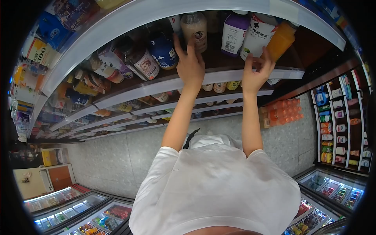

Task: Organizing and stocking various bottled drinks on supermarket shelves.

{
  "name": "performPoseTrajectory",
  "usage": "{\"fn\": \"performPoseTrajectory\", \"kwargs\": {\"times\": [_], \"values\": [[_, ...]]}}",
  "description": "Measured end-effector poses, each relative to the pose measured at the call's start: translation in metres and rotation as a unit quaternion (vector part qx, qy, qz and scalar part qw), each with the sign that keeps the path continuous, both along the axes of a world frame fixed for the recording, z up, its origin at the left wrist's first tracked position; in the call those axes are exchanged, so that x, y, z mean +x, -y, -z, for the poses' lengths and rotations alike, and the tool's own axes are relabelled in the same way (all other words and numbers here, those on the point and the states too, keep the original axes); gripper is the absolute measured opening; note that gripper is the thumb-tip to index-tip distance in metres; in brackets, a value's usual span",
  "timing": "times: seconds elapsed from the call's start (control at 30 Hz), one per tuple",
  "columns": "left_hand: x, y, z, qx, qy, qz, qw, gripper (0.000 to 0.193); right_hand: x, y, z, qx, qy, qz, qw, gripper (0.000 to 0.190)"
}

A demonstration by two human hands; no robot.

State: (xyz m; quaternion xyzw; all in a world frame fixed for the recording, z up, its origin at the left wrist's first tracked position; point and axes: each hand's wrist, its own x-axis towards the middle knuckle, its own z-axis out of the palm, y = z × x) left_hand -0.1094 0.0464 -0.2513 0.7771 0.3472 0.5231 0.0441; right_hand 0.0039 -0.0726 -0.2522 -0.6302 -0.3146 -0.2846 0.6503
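Observation:
My left hand (pixel 191 67) reaches up over the shelf's pale front rail (pixel 218 77), fingers spread. Its fingertips are at the lower part of a beige drink bottle (pixel 194 28); whether they press on it I cannot tell. Just left stands a dark blue bottle (pixel 163 51). My right hand (pixel 259 72) has its thumb and fingers apart in front of a large white bottle (pixel 260 32) with printed writing. An orange drink bottle (pixel 280 41) leans beside those fingers, contact unclear. Between the hands, a purple bottle with a white label (pixel 235 34) stands on the same shelf.
Above runs another shelf edge (pixel 182 13); lower shelves (pixel 141 110) hold more drinks. On the tiled floor (pixel 111 152), at right, sits a pack of orange bottles (pixel 285 111). A side rack (pixel 333 123) holds bottles; glass-topped coolers (pixel 73 210) stand behind me.

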Motion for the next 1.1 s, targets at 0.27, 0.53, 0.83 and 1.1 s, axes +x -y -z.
{"fn": "performPoseTrajectory", "kwargs": {"times": [0.27,0.53,0.83,1.1], "values": [[0.001,-0.001,0.009,0.125,0.042,0.052,0.99,0.024,0.017,0.004,-0.015,-0.084,-0.082,0.03,0.993,0.067],[0.033,0.031,0.01,0.032,0.002,0.125,0.992,0.042,0.02,-0.004,-0.017,-0.113,-0.03,0.088,0.989,0.072],[0.04,0.027,0.008,-0.088,-0.105,0.119,0.983,0.057,0.031,0.0,-0.013,-0.172,-0.021,0.076,0.982,0.075],[0.039,0.022,0.001,-0.131,-0.11,0.183,0.968,0.053,0.022,0.028,0.005,-0.014,-0.038,-0.043,0.998,0.07]]}}
